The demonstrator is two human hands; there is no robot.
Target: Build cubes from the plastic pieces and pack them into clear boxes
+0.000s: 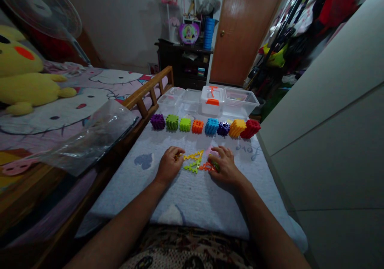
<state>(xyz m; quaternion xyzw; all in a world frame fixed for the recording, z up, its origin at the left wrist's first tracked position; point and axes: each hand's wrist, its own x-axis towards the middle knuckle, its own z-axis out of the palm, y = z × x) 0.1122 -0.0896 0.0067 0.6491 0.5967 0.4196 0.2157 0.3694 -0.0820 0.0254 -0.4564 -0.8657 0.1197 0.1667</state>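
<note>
Flat openwork pieces lie joined on the cloth-covered table (138,189): a yellow piece (195,155), a green piece (192,167) and an orange piece (206,166). My left hand (171,163) is at the yellow piece's left end, its fingers closed on that end. Over the right part of the group, my right hand (223,164) has its fingers curved on the orange piece and a green bit beneath them. That hand partly hides those pieces. Behind the hands stands a row of coloured blocks, from a purple block (157,121) to a red block (251,129).
Clear plastic boxes (240,103) and a lidded box with an orange latch (211,107) stand at the table's far end. A bed with a wooden rail (147,89) borders the left side, a pale cabinet (330,141) the right.
</note>
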